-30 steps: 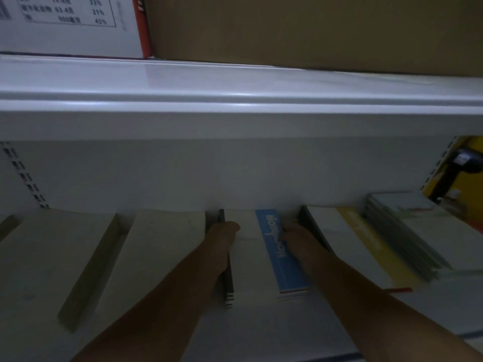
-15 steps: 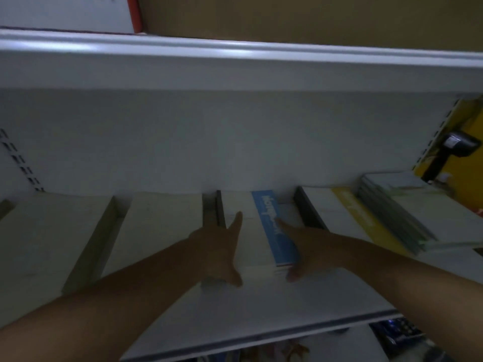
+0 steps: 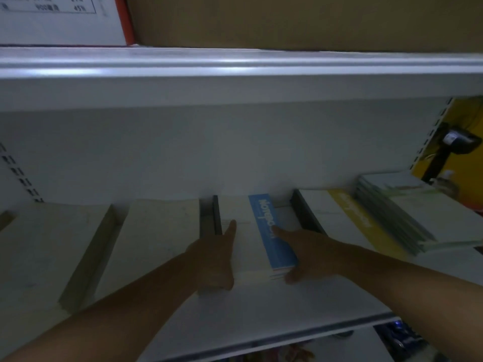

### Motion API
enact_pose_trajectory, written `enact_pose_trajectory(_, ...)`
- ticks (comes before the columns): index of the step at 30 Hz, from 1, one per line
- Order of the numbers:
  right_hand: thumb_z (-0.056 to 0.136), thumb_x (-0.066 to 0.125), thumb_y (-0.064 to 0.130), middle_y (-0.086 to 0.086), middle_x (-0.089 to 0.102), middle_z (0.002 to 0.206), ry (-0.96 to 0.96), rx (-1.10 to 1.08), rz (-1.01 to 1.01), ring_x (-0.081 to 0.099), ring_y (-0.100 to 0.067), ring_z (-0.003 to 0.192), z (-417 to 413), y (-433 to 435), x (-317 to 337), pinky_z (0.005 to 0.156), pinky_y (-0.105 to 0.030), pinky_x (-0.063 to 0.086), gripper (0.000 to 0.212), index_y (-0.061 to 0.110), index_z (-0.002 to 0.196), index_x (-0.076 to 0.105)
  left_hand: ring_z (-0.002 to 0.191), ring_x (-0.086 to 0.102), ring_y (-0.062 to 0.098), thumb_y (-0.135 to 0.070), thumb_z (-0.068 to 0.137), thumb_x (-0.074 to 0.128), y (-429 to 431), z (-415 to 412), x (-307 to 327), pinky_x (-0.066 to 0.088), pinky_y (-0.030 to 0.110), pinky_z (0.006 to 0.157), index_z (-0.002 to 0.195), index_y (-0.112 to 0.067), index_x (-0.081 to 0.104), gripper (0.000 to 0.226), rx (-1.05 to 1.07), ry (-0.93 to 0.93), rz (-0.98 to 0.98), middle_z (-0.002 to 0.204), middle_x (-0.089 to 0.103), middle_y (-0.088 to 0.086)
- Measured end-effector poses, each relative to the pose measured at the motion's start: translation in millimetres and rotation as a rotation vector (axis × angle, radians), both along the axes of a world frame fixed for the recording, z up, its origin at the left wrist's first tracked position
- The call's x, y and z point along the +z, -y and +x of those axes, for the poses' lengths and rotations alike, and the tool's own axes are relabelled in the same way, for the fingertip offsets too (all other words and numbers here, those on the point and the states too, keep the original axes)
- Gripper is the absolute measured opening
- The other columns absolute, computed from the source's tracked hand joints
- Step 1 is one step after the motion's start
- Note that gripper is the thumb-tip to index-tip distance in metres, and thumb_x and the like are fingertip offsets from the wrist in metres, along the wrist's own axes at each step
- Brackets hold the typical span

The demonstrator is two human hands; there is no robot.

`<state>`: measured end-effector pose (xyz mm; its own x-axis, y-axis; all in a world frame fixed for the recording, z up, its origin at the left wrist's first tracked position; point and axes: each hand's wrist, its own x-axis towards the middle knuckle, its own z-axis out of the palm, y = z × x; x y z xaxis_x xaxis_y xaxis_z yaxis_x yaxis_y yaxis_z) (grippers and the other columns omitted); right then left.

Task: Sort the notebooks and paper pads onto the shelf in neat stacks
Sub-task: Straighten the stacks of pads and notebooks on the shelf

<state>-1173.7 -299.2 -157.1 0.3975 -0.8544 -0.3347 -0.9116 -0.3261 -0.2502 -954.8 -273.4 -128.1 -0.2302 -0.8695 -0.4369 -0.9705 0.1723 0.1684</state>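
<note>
From the head view, most of the sorting looks done: the shelf (image 3: pixel 287 309) already carries several flat piles, and you are squaring one of them. Your left hand (image 3: pixel 217 257) lies with straight fingers along the left edge of the blue-striped stack (image 3: pixel 274 244), and your right hand (image 3: pixel 308 254) presses flat on its right side, thumb near the front corner. Neither hand curls round anything. The stack sits between your hands, square to the shelf's back wall. Beyond your left hand lie two pale pads (image 3: pixel 162 231), side by side; whether they are single pads or piles you cannot tell in this dim light. Past your right hand rests a yellow-striped stack (image 3: pixel 339 220), and further out a green stack (image 3: pixel 431 218), slightly fanned and probably needing a tidy. Above both hands, the upper shelf holds a brown carton (image 3: pixel 287 19).
</note>
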Motion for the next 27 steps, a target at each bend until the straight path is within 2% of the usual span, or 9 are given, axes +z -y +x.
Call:
enact_pose_trajectory(10, 0.070, 0.078, 0.047, 0.011, 0.006, 0.158, 0.196, -0.045, 0.018, 0.011, -0.006, 0.144, -10, -25, 13, 0.118, -0.030, 0.016, 0.118, 0.031, 0.150, -0.007, 0.121, 0.051, 0.020, -0.049, 0.064, 0.081, -6, 13, 35, 0.042, 0.023, 0.095, 0.146, -0.028, -0.025, 0.136, 0.006, -0.060, -0.142, 0.146, 0.042, 0.002)
enact_pose_trajectory(12, 0.079, 0.068, 0.049, 0.024, 0.010, 0.153, 0.285, -0.094, -0.067, 0.013, 0.003, 0.140, -32, -35, 27, 0.116, -0.023, 0.015, 0.096, 0.037, 0.150, 0.004, 0.117, 0.054, 0.018, -0.048, 0.067, 0.080, -7, 16, 56, 0.044, 0.023, 0.092, 0.149, -0.031, -0.012, 0.125, 0.080, -0.243, -0.279, 0.144, 0.045, 0.001)
enact_pose_trajectory(14, 0.087, 0.060, 0.046, 0.018, 0.017, 0.154, 0.328, -0.231, -0.182, 0.020, -0.002, 0.140, -61, -33, 39, 0.111, -0.020, 0.020, 0.078, 0.037, 0.149, 0.013, 0.088, 0.064, 0.016, -0.034, 0.072, 0.080, -13, 1, 65, 0.055, 0.029, 0.074, 0.150, -0.035, 0.008, 0.107, 0.214, -0.627, -0.288, 0.123, 0.061, 0.000)
enact_pose_trajectory(16, 0.090, 0.055, 0.045, 0.007, 0.019, 0.156, 0.278, -0.410, -0.263, 0.025, -0.012, 0.141, -92, -21, 39, 0.109, -0.024, 0.024, 0.074, 0.029, 0.150, 0.015, 0.064, 0.062, 0.018, -0.011, 0.077, 0.076, -22, -34, 56, 0.054, 0.028, 0.052, 0.148, -0.030, 0.023, 0.091, 0.340, -0.984, -0.098, 0.096, 0.068, 0.002)
enact_pose_trajectory(18, 0.088, 0.054, 0.052, -0.001, 0.020, 0.156, 0.132, -0.517, -0.259, 0.027, -0.020, 0.140, -111, -8, 28, 0.110, -0.030, 0.026, 0.081, 0.020, 0.150, 0.012, 0.071, 0.061, 0.017, 0.001, 0.080, 0.069, -25, -80, 40, 0.051, 0.024, 0.052, 0.143, -0.025, 0.035, 0.076, 0.433, -1.157, 0.063, 0.098, 0.066, 0.003)
enact_pose_trajectory(20, 0.077, 0.050, 0.072, -0.002, 0.018, 0.157, 0.100, -0.574, -0.146, 0.031, -0.023, 0.139, -120, 1, 9, 0.109, -0.034, 0.033, 0.099, 0.023, 0.151, 0.007, 0.069, 0.059, -0.002, 0.001, 0.085, 0.064, -25, -125, 25, 0.047, 0.013, 0.054, 0.124, -0.030, 0.045, 0.053, 0.449, -1.172, 0.122, 0.104, 0.058, -0.004)
enact_pose_trajectory(22, 0.060, 0.044, 0.089, 0.000, 0.019, 0.157, 0.181, -0.608, -0.077, 0.041, -0.025, 0.132, -127, 8, -6, 0.103, -0.037, 0.043, 0.114, 0.029, 0.150, 0.006, 0.046, 0.052, -0.008, -0.004, 0.089, 0.060, -16, -157, 15, 0.038, 0.004, 0.040, 0.135, -0.025, 0.035, 0.057, 0.521, -1.169, 0.172, 0.080, 0.043, -0.011)
enact_pose_trajectory(24, 0.059, 0.055, 0.083, 0.001, 0.024, 0.154, 0.356, -0.656, -0.049, 0.049, -0.025, 0.125, -133, 13, -12, 0.093, -0.038, 0.051, 0.113, 0.033, 0.149, 0.008, 0.041, 0.050, -0.006, -0.010, 0.091, 0.059, -2, -177, 3, 0.034, 0.005, 0.035, 0.147, -0.014, 0.021, 0.067, 0.615, -1.147, 0.165, 0.075, 0.033, -0.012)
enact_pose_trajectory(27, 0.069, 0.070, 0.062, 0.000, 0.028, 0.153, 0.539, -0.690, -0.020, 0.048, -0.025, 0.126, -136, 18, -16, 0.085, -0.031, 0.053, 0.106, 0.029, 0.150, 0.011, 0.063, 0.047, 0.008, -0.016, 0.089, 0.063, 21, -196, -7, 0.040, 0.019, 0.053, 0.142, -0.005, 0.028, 0.065, 0.761, -1.146, 0.161, 0.096, 0.050, 0.002)
